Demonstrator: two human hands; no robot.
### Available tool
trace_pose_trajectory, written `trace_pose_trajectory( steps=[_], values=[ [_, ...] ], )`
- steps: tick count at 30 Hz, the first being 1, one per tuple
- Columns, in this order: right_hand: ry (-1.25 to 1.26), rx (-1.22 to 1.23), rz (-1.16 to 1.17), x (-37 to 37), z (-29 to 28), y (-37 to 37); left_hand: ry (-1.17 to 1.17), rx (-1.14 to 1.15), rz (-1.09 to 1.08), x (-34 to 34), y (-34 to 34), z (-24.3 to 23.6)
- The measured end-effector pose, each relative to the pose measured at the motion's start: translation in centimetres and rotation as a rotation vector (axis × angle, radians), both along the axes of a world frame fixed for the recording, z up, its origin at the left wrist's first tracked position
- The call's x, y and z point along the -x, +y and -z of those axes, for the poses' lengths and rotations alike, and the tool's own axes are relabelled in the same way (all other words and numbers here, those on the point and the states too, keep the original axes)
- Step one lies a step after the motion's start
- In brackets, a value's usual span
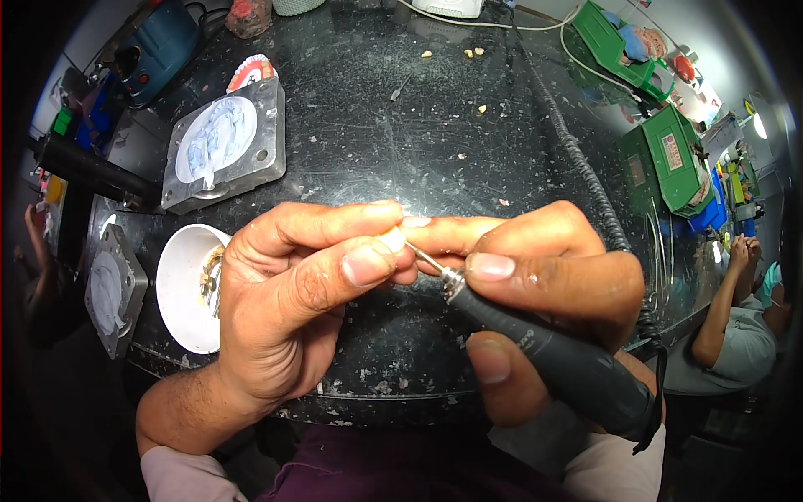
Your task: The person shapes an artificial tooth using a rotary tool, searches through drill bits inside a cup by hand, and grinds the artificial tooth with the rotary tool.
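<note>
Across the scuffed black surface (pixel 360 125) that runs beneath and beyond both grips, the step in hand looks like close trimming or smoothing. Both forearms come in from the near side, wrists bent inward so the fingertips meet.

The right grip (pixel 569 284) is wrapped around a tool, with one fingertip pressed by its collar, the thumb along the near side and another finger reaching to the left fingertips, seemingly as a brace. The left grip (pixel 293 293) points rightward, thumb and forefinger pinched nearly together, the other fingers curled behind.

A square metal flask (pixel 272 138) lies beyond and left of the left grip; a white bowl (pixel 180 293) is just beside it, partly hidden.

The dark handpiece (pixel 569 368) slants from the right grip toward the left one. Its thin metal bit (pixel 425 257) reaches the small pale piece (pixel 391 240), mostly covered between the left thumb and forefinger; whether the bit spins, I cannot tell. The next move likely calls for light, steady pressure and small turns of the piece, keeping skin clear of the bit.
</note>
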State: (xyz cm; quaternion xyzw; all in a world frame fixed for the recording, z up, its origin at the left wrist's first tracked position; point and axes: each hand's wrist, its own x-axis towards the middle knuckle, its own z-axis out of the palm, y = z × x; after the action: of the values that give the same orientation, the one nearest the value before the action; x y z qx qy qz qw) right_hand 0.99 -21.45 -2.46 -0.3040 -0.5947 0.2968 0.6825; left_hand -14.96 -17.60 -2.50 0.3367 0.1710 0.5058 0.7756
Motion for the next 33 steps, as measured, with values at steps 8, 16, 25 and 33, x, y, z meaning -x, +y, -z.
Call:
trace_pose_trajectory(
  steps=[8,16,25,33],
  values=[
    [-0.010,0.020,-0.007,0.0,-0.3,-0.1,0.014,-0.019,-0.015,0.1,0.0,0.1],
    [-0.247,-0.101,-0.088,-1.0,0.2,0.3,0.233,-0.244,-0.111,0.0,-0.1,0.4],
    [-0.284,-0.122,-0.103,-1.0,0.3,0.6,0.332,-0.278,-0.164,0.1,-0.3,0.1],
    [-0.270,-0.120,-0.109,-0.8,0.4,0.6,0.319,-0.258,-0.160,0.2,-0.3,0.2]
  ],
)
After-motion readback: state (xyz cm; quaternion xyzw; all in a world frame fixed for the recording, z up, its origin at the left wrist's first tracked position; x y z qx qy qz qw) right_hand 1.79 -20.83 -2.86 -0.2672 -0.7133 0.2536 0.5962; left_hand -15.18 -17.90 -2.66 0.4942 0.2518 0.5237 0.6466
